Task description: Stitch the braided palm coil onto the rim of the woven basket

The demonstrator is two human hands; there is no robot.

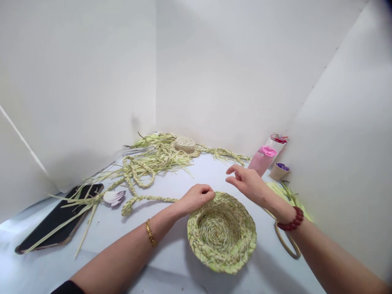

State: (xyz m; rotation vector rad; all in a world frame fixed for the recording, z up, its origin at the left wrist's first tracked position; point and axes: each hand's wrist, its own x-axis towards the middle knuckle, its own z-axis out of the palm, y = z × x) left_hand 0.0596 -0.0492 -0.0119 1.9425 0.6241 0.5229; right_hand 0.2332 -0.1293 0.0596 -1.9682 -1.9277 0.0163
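Note:
A braided straw hat (219,232) of pale green coils lies on the table with its hollow side up and its wide brim facing me. My left hand (197,199) pinches the brim at its far left edge. From under that hand a straw braid (153,199) runs left across the table, still made of the same plaited straw. Above the hat's far right side, my right hand (246,181) hovers with thumb and forefinger apart. I see nothing between those fingers, though a fine thread or needle would be too small to make out.
Loose straw (165,159) is heaped at the back, with a small finished-looking straw hat (185,143) on it. A phone (58,222) and a white clip-like object (114,197) lie left. Right stand a pink bottle (260,161), a small cup (279,171) and a ring (288,241).

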